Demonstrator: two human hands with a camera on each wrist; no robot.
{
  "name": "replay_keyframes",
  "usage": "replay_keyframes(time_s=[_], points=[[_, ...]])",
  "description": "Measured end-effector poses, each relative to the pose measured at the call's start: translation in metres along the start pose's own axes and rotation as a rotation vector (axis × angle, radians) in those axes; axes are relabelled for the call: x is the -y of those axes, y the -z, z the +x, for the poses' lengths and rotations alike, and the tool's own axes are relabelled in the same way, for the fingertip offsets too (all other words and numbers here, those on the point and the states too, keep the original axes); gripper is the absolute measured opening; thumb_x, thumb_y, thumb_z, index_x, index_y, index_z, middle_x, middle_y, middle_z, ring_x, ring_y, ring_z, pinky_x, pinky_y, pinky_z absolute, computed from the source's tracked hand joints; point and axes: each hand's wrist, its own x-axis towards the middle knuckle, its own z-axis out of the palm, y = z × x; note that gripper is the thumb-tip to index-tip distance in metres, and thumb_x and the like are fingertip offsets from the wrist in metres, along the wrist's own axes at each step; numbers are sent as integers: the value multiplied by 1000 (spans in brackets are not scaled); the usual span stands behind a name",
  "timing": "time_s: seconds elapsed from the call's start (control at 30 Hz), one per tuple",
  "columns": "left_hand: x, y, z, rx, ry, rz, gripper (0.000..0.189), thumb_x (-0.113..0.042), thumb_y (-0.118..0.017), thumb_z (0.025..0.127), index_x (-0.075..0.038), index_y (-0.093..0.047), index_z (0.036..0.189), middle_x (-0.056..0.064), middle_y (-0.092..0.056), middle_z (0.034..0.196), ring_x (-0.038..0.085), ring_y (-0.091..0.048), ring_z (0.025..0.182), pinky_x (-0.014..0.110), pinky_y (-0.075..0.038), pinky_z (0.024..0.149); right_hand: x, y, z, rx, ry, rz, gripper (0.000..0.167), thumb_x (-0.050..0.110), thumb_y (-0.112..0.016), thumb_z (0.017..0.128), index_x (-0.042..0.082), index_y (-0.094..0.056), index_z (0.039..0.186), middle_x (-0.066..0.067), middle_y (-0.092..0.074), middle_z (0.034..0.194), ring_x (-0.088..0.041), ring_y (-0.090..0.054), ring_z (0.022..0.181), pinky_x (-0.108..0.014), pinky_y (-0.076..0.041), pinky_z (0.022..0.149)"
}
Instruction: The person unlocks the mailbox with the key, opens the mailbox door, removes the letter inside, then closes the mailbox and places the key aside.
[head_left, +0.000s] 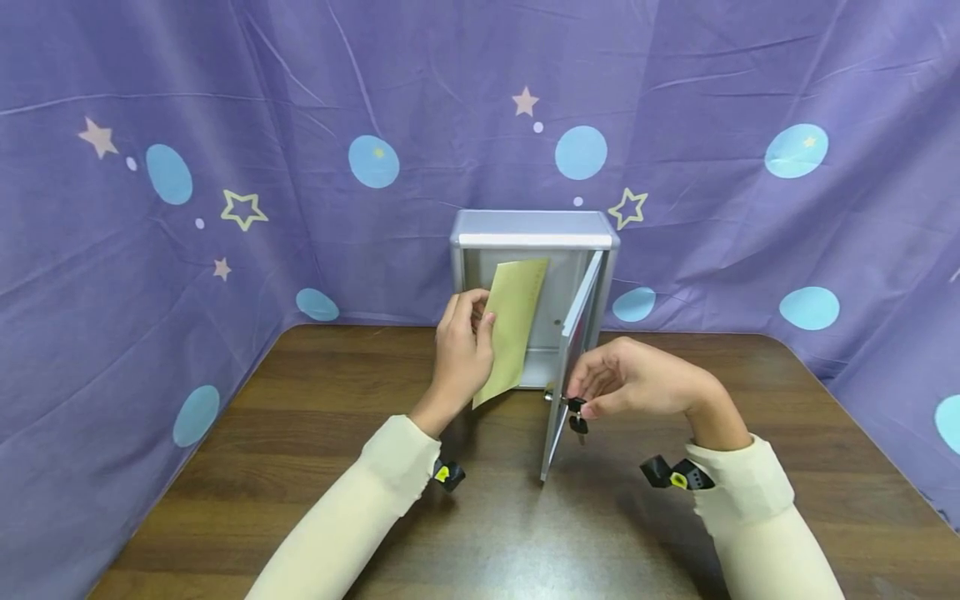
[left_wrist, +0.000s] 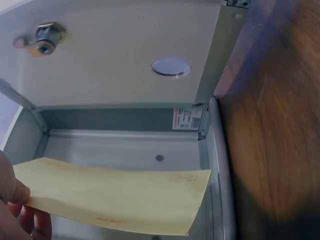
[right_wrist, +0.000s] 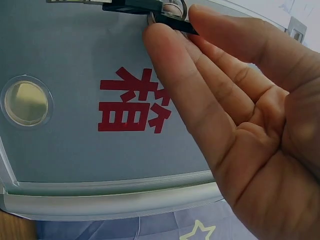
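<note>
A grey metal letter box (head_left: 534, 227) stands at the back of the table, its door (head_left: 581, 302) swung out toward the viewer. My left hand (head_left: 459, 346) pinches a pale yellow envelope (head_left: 516, 325) by its left edge, thumb in front, at the box opening. Faint red print shows on the envelope in the left wrist view. At the door's outer face, my right hand (head_left: 645, 379) pinches a black-headed key (head_left: 576, 405) at the lock between thumb and fingertips. A second key (head_left: 578, 425) dangles below it. The lock's inner end (left_wrist: 46, 40) projects from the door's inside.
Red lettering (right_wrist: 132, 102) and a round disc (right_wrist: 26, 102) mark the door's outside. A printed label (left_wrist: 187, 119) is stuck inside the box. Behind the brown wooden table (head_left: 360, 375) hangs a purple curtain (head_left: 465, 100) with stars and blue dots.
</note>
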Motion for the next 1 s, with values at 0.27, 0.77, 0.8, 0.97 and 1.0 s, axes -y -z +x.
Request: replay_keyframes(time_s=[0.27, 0.77, 0.8, 0.97, 1.0], points=[[9, 26, 1, 36, -28, -26, 23, 6, -66, 94, 5, -61, 116, 15, -58, 94, 23, -58, 75, 27, -51, 63, 1, -1, 1, 2, -2, -9, 15, 6, -78, 89, 8, -72, 102, -3, -75, 93, -22, -74, 87, -35, -62, 81], [27, 60, 2, 60, -70, -26, 22, 3, -70, 93, 4, -62, 114, 15, -61, 94, 22, -58, 75, 26, -48, 60, 2, -2, 2, 10, -3, -4, 15, 4, -77, 88, 7, -71, 102, -4, -75, 93, -23, -74, 87, -35, -62, 82], [28, 62, 2, 61, -75, -26, 23, 3, -70, 93, 4, -62, 114, 15, -61, 94, 22, -58, 75, 26, -48, 60, 2, -1, 2, 11, -2, -5, 16, 4, -77, 88, 7, -71, 102, -4, -75, 93, -23, -74, 87, -36, -62, 82], [31, 71, 5, 72, -81, -21, 23, 1, -71, 93, 4, -63, 114, 15, -63, 95, 22, -59, 76, 28, -50, 60, 0, -1, 1, 6, 0, -10, 15, 4, -78, 88, 8, -71, 101, -3, -75, 93, -23, -74, 87, -35, -62, 82], [31, 73, 5, 76, -79, -22, 23, 2, -70, 93, 4, -63, 114, 15, -63, 95, 23, -59, 76, 28, -50, 61, 0, -1, 1, 6, 1, -11, 15, 5, -78, 88, 8, -71, 101, -3, -75, 93, -24, -74, 87, -35, -62, 81]])
